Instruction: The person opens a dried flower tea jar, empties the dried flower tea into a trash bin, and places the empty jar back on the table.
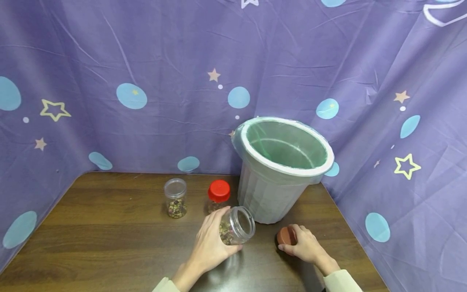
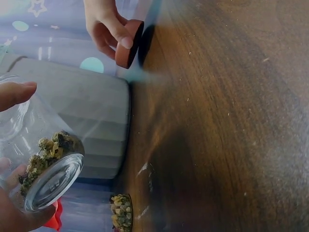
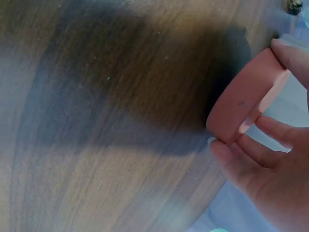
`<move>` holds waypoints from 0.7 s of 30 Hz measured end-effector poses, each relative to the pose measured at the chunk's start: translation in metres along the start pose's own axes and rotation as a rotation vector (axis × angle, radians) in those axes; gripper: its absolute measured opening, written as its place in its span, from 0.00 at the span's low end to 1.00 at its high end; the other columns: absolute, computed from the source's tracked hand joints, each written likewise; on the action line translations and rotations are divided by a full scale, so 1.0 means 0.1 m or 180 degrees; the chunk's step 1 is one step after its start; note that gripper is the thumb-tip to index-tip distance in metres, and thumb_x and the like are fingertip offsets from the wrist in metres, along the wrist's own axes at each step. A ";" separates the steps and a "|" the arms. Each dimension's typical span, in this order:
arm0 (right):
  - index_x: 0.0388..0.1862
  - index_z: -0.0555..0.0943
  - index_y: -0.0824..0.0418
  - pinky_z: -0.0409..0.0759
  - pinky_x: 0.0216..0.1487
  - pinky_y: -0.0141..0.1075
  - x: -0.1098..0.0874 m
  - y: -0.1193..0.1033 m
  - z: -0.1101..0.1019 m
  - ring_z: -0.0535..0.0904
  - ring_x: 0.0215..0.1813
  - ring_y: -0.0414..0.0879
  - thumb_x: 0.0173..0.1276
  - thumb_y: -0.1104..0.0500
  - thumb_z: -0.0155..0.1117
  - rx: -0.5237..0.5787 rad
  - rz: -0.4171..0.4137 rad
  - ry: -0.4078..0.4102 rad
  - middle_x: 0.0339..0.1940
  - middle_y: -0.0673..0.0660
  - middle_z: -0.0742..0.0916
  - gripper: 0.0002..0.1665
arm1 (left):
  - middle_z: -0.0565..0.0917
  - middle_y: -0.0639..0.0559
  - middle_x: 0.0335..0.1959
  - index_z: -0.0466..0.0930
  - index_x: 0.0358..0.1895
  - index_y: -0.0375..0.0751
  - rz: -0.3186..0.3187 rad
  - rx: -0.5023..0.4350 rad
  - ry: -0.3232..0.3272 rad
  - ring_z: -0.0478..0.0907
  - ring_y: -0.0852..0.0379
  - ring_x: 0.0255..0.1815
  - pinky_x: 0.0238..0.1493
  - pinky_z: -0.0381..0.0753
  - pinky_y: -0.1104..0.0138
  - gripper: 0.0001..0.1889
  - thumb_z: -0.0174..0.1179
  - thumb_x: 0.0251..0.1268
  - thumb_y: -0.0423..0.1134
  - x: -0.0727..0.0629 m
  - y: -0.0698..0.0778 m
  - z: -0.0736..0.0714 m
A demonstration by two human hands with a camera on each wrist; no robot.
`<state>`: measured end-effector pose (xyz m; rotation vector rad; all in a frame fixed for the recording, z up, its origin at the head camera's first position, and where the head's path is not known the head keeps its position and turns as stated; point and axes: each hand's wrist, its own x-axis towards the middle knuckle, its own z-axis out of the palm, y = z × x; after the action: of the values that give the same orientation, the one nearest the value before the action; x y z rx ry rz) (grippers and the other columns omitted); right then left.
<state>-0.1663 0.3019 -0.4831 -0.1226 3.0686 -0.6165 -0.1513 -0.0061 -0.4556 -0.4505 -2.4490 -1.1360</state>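
My left hand (image 1: 211, 243) grips a clear jar (image 1: 238, 226) that has no lid on and tilts with its mouth toward the right. Dried flower buds (image 2: 48, 152) lie inside, gathered along the lower side near the jar's base. To the right, my right hand (image 1: 308, 245) pinches a round reddish-brown lid (image 1: 286, 237) by its edge, thumb on one side and fingers on the other. In the right wrist view the lid (image 3: 248, 94) is tipped, close over the table with a dark shadow beside it.
A grey bin (image 1: 270, 190) with a white rim and a clear liner stands behind the hands. Left of it are a red-lidded jar (image 1: 219, 190), partly hidden by my left hand, and a clear-lidded jar (image 1: 176, 198) of dried buds. A purple curtain (image 1: 164, 81) surrounds the wooden table (image 1: 109, 235).
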 end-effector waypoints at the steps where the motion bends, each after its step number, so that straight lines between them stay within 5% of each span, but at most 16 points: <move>1: 0.59 0.76 0.66 0.78 0.42 0.47 0.00 0.00 0.01 0.79 0.46 0.53 0.47 0.40 0.78 -0.0020 -0.0023 0.0015 0.47 0.62 0.84 0.46 | 0.80 0.52 0.59 0.70 0.66 0.47 0.0000 0.0002 0.0000 0.76 0.49 0.60 0.56 0.79 0.48 0.53 0.82 0.23 0.49 0.00 0.00 0.00; 21: 0.53 0.78 0.64 0.79 0.47 0.53 -0.04 -0.05 0.06 0.78 0.46 0.57 0.32 0.42 0.86 -0.0281 -0.0223 0.0072 0.42 0.60 0.82 0.50 | 0.80 0.52 0.60 0.69 0.67 0.48 0.0055 -0.0024 0.0039 0.77 0.49 0.60 0.55 0.80 0.50 0.54 0.83 0.23 0.49 0.04 0.00 -0.05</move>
<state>-0.1618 0.2953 -0.4864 -0.2265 3.1256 -0.4882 -0.1534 -0.0091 -0.4505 -0.4649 -2.4266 -1.1378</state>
